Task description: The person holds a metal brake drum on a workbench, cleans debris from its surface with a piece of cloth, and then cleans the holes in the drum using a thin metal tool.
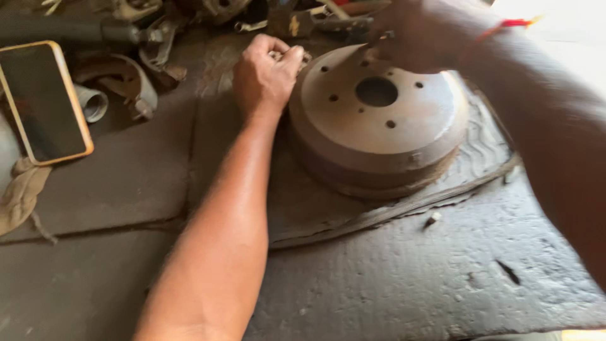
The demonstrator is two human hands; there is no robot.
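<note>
Dusty rubber mat (pixel 404 278) carries the brake drum (pixel 377 120), left hand (pixel 265 76) clenched beside its rim, right hand (pixel 416 38) pinching something small I cannot identify above; steadying seems wise.

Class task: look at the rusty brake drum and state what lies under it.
The brake drum rests on a worn rubber mat spread over the rough grey floor. The mat directly beneath the drum, and anything inside the drum, are hidden.
</note>
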